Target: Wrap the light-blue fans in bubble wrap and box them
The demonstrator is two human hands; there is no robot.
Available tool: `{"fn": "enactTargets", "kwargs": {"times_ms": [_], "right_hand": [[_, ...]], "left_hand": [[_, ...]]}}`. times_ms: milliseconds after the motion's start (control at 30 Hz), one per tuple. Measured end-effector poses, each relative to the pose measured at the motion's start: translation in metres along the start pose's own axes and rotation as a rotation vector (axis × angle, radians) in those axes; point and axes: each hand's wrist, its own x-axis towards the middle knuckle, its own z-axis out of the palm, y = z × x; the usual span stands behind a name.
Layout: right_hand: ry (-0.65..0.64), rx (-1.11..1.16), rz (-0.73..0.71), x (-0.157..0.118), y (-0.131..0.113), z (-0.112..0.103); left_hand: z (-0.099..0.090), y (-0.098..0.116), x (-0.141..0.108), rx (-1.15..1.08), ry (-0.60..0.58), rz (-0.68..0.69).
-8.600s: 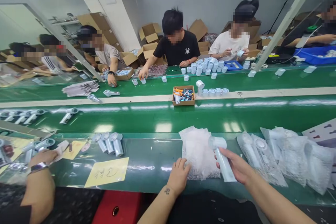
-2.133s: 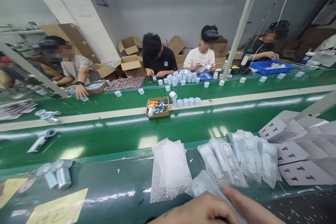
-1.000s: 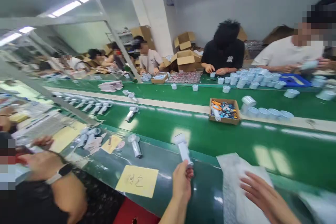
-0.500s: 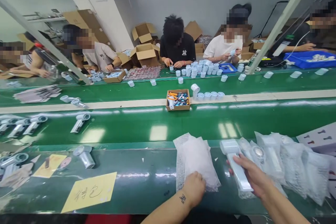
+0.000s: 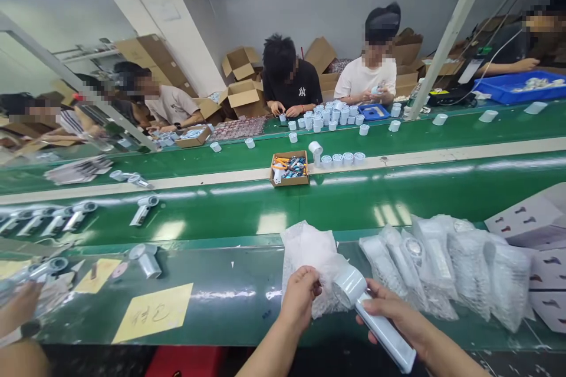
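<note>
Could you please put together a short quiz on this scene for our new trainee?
1. Which of the wearer's hands grips the pale blue hair dryer?
2. True or false: the wearer's left hand is holding a bubble bag at the hair dryer's head.
3. What lies on the green bench to the left of the left hand? A) a keyboard; B) a handwritten yellow sheet; C) a pair of gloves.

Key: 1. The right hand. 2. True. 3. B.

I count one pale blower-shaped device (image 5: 384, 330) held up near, one small open box (image 5: 289, 181) mid-scene, four pale cups (image 5: 337, 160) in a row to its right, and two blue trays (image 5: 508, 95) far right.
</note>
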Motion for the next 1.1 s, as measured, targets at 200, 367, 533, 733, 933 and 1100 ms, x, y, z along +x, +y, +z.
{"fn": "enactTargets", "kwargs": {"times_ms": [200, 367, 533, 733, 933, 1100], "right_hand": [[-0.05, -0.097, -0.043, -0.003, 0.008, -0.006], [0.026, -0.086, -0.051, -0.003, 0.008, 0.005], [0.068, -0.122, -0.017, -0.008, 0.003, 0.016], [0.176, -0.066, -0.173, -0.013, 0.006, 0.025], [0.357, -0.007, -0.202, -0.011, 0.012, 0.035], [0.375, 0.172, -0.14, -0.015, 0.012, 0.035]], "left_hand": [[0.011, -0.001, -0.006, 0.056, -0.213, 0.072], [0.007, -0.003, -0.005, 0.686, -0.043, 0.597], [0.0, 0.014, -0.018, 1.19, -0.197, 1.413], [-0.017, 0.003, -0.017, 1.333, -0.002, 1.384], [-0.002, -0.014, -0.015, 1.259, -0.073, 0.964], [0.004, -0.012, -0.02, 1.194, -0.226, 0.821]]}}
